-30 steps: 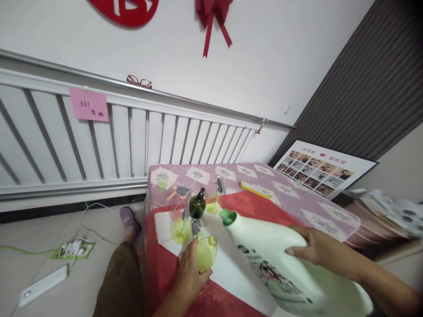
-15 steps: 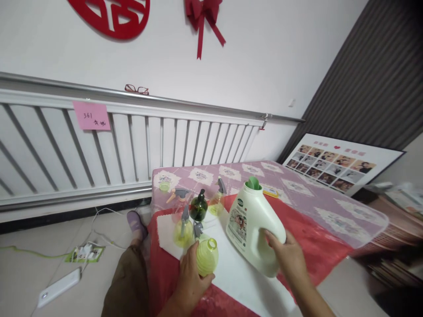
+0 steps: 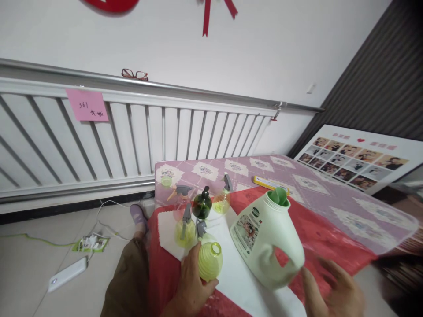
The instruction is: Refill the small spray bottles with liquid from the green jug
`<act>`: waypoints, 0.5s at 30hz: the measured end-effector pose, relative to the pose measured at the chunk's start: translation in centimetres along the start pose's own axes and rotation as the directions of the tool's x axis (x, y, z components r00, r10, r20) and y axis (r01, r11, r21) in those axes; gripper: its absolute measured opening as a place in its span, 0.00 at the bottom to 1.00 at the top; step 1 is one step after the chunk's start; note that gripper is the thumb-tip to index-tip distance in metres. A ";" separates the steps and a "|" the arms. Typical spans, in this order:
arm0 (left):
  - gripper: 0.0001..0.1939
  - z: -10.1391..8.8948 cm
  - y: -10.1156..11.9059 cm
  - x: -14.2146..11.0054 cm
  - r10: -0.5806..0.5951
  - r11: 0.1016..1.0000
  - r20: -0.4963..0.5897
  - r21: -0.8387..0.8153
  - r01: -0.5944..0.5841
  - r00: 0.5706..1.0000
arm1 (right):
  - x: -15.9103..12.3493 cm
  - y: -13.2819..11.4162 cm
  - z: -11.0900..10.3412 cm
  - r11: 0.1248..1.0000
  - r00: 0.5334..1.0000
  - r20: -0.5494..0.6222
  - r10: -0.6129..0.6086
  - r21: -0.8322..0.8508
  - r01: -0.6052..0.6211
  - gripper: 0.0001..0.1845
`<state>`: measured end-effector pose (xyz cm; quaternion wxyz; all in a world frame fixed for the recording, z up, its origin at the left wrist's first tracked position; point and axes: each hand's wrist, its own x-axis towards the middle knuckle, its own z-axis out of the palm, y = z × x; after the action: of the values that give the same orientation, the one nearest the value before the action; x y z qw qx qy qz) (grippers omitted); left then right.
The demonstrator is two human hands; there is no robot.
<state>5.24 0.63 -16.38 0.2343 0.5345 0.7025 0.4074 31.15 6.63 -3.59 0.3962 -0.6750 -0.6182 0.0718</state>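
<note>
My left hand is wrapped round a ribbed yellow-green spray bottle body, which has no top on its neck. Just right of it, a large pale green detergent jug stands on the white sheet, a green spout showing in its mouth. My right hand, blurred, is beside the jug's handle with its fingers apart and nothing in them. Behind my left hand are a yellow spray bottle, a grey spray head, a dark green pump bottle, a pinkish spray bottle and a clear spray bottle.
A red cloth and a white sheet lie over the patterned tablecloth. A yellow box sits behind the jug. A radiator runs along the wall. A power strip and cables lie on the floor.
My right hand has let go of the jug's handle and moved off to the right. The jug now stands by itself. My left hand keeps its hold; the view has shifted slightly.
</note>
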 end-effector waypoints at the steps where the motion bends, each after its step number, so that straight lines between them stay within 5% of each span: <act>1: 0.44 0.0 0.0 0.0 0.004 1.000 -0.009 -0.004 -0.004 1.000 | -0.2 -0.9 0.0 0.996 0.991 -0.095 -0.094 -0.014 0.093 0.23; 3: 0.43 0.0 0.1 -0.1 0.012 1.000 -0.030 -0.005 -0.012 0.999 | -0.3 -2.8 1.4 0.921 0.920 -0.053 -0.388 0.021 0.389 0.14; 6: 0.42 -0.1 0.4 0.0 0.026 1.000 -0.045 0.005 -0.026 0.999 | 0.8 -5.6 6.1 0.741 0.695 0.292 -0.657 0.085 0.666 0.09; 7: 0.42 -0.2 0.5 0.0 0.031 0.999 -0.043 0.009 -0.031 0.999 | 1.4 -6.4 8.0 0.716 0.644 0.402 -0.651 0.045 0.696 0.10; 11: 0.42 -0.5 0.9 0.1 0.024 1.000 -0.016 0.012 -0.024 1.000 | 3.6 -9.1 14.1 0.689 0.578 0.554 -0.599 -0.010 0.724 0.12; 15: 0.42 -0.7 1.2 0.3 -0.003 1.000 0.027 0.014 0.002 1.000 | 4.4 -10.8 17.0 0.639 0.495 0.684 -0.536 -0.054 0.767 0.10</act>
<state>5.26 0.76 -14.97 0.2405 0.5406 0.7028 0.3949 13.76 17.29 -6.67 0.0424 -0.3806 -0.9236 0.0152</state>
